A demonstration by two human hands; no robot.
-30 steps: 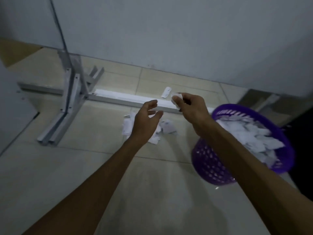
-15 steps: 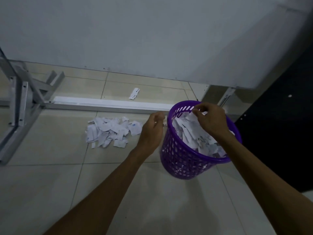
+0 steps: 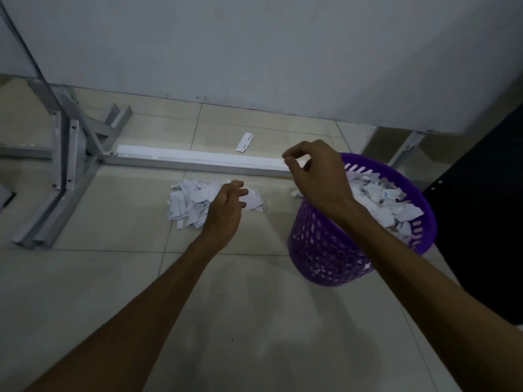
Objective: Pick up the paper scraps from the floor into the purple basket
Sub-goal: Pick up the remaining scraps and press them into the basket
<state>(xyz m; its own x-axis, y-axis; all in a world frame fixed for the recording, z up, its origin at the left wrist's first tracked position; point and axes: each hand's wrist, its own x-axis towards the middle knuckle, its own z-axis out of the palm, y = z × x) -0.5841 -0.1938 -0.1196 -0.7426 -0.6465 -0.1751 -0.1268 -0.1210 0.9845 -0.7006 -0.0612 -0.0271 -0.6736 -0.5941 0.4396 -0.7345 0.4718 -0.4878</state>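
A pile of white paper scraps [image 3: 192,200] lies on the tiled floor at centre. My left hand [image 3: 226,206] hovers over the pile's right side, fingers loosely curled, holding nothing. The purple basket [image 3: 325,250] stands to the right, heaped with scraps [image 3: 382,199]. My right hand [image 3: 317,171] is raised by the basket's left rim, fingers bent and apart, with nothing seen in it. One single scrap [image 3: 245,142] lies beyond the metal bar, and a small scrap [image 3: 295,193] rests by the basket's left side.
A grey metal frame [image 3: 70,154] with a long floor bar [image 3: 198,161] runs behind the pile. A grey wall [image 3: 254,52] closes the back. A dark panel [image 3: 481,193] stands on the right beside the basket.
My right hand has come out of the basket to its left rim without the scrap it held. My left hand has moved left, over the pile. The view has swung back left.
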